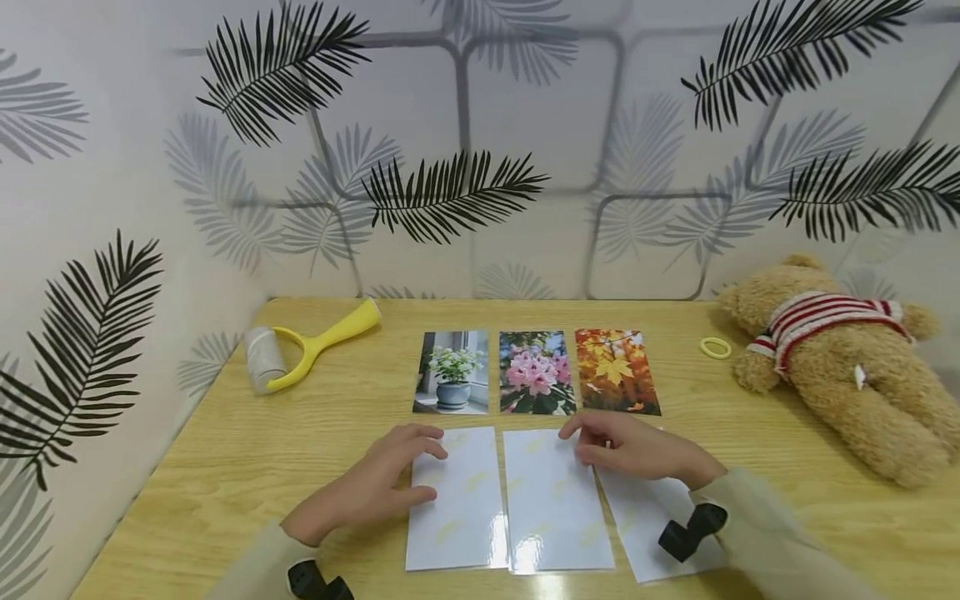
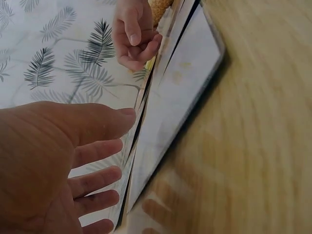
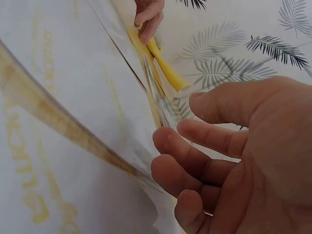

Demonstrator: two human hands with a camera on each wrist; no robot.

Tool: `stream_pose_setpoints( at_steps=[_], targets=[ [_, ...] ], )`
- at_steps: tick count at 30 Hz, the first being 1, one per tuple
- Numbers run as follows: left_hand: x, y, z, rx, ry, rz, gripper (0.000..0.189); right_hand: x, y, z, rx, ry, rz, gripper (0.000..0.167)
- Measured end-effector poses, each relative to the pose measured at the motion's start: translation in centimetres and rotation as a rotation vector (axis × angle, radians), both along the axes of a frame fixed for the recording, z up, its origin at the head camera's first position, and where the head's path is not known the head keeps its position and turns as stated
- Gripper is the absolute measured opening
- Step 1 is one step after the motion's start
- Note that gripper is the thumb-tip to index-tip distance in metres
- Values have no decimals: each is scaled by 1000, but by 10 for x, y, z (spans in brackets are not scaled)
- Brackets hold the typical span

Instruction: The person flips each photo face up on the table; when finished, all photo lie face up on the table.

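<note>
Three white cards with faint yellow print lie in a row on the table: a left card [image 1: 457, 521], a middle card [image 1: 551, 521] and a slanted right card [image 1: 637, 517]. My left hand [image 1: 375, 487] hovers at the left card's outer edge, fingers relaxed and spread, holding nothing. Over the gap between the middle and right cards is my right hand [image 1: 645, 446], its fingers loosely bent around nothing; it hides part of both. Behind them lie a potted-plant photo [image 1: 452, 375], a pink-flower photo [image 1: 536, 375] and an autumn-leaf photo [image 1: 618, 371].
A lint roller with a yellow handle [image 1: 341, 327] lies at the back left. On the right are a yellow ring [image 1: 715, 347] and a teddy bear [image 1: 847, 367] in a striped top. A leaf-patterned wall [image 1: 525, 258] borders the wooden table [image 1: 300, 442].
</note>
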State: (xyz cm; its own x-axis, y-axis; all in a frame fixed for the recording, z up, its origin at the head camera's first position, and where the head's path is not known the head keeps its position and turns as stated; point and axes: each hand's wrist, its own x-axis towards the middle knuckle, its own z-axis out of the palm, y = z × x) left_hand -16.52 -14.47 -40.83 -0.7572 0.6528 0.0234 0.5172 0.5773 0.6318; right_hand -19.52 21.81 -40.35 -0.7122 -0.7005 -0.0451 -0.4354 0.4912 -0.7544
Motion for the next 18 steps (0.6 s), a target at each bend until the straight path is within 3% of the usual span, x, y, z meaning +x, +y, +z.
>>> stream_pose_setpoints(
  at_steps=[2,10,18],
  targets=[
    [4,-5,0,-5,-37,9,31,-1,-7,-1,6,-1,0,23],
    [14,-19,-2,20,-46,-17,44,-9,-42,-2,17,39,-6,24],
    [12,-24,-13,-32,-31,-16,51,-18,-75,-5,-24,82,83,34]
  ],
)
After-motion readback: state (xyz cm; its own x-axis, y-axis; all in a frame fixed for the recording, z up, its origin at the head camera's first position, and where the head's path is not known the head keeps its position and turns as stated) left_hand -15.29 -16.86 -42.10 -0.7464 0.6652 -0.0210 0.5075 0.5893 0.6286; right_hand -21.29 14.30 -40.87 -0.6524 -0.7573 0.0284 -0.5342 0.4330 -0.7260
